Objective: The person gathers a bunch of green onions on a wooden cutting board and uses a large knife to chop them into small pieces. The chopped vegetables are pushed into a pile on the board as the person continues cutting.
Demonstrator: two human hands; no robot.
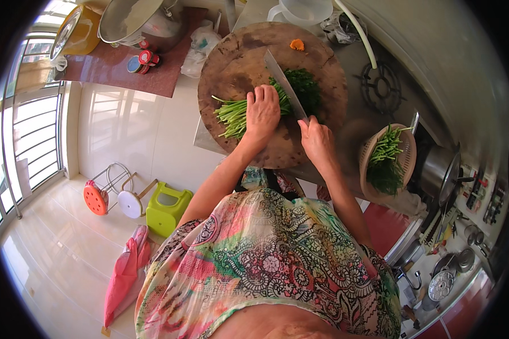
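Note:
On a round wooden chopping board (271, 148) lies a bunch of leafy green herbs (233, 116), its pale stems to the left and dark leaves to the right. My left hand (263, 111) presses down on the stems, fingers bent. My right hand (317, 137) grips the handle of a cleaver (285, 82), whose long blade slants across the bunch, just right of my left fingers. Whether the edge touches the board is hidden. A small orange piece (297, 44) rests near the board's far edge.
Right of the board, a plastic basket (364, 169) holds cut greens (386, 148). Beyond it stands a lidded steel pot (439, 169). A gas burner (381, 87) is at the upper right. Jars (148, 58) and a large metal pot (131, 21) stand on the red counter at the upper left.

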